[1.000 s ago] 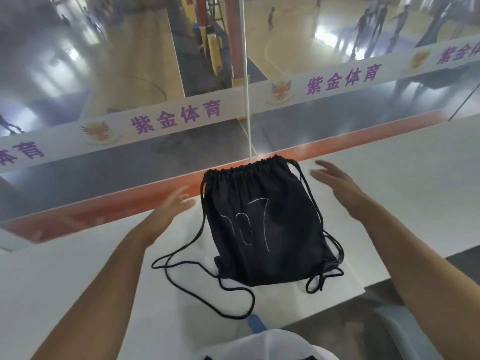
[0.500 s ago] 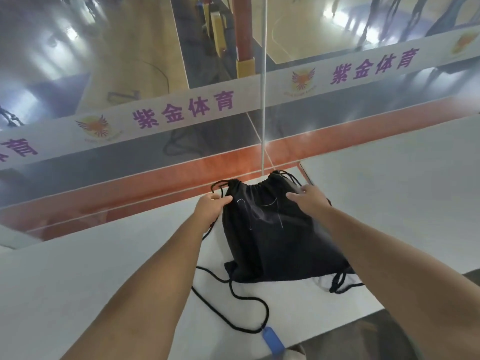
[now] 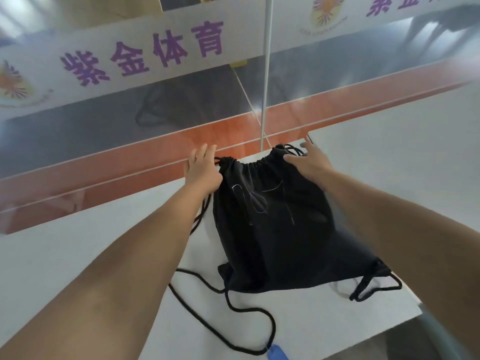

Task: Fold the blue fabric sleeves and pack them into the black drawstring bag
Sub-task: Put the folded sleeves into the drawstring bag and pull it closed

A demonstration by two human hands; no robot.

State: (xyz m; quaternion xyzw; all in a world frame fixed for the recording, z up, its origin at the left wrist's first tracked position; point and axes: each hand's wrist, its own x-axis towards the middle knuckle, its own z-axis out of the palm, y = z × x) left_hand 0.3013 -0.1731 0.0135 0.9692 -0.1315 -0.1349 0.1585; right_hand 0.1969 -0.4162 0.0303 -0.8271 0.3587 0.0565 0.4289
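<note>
The black drawstring bag (image 3: 280,229) lies flat on the white table (image 3: 78,255), its gathered mouth pointing away from me and faint white marks on its front. At the bag's top left corner sits my left hand (image 3: 202,170), fingers straight and spread, holding nothing I can see. My right hand (image 3: 309,162) is on the top right of the mouth, thumb over the fabric and fingers behind the rim. Loose black cord (image 3: 233,307) trails toward me on the left. A small blue piece (image 3: 278,354) shows at the bottom edge; whether it is a sleeve is unclear.
Just beyond the bag stands a glass barrier with a white banner (image 3: 155,55) in purple lettering and a thin white post (image 3: 265,87). The table's near edge cuts diagonally at the lower right, where a grey chair edge (image 3: 436,331) shows.
Both hands came from hovering beside the bag onto its top corners. Since half a second ago my left hand's fingers have straightened and spread, and the view has moved closer.
</note>
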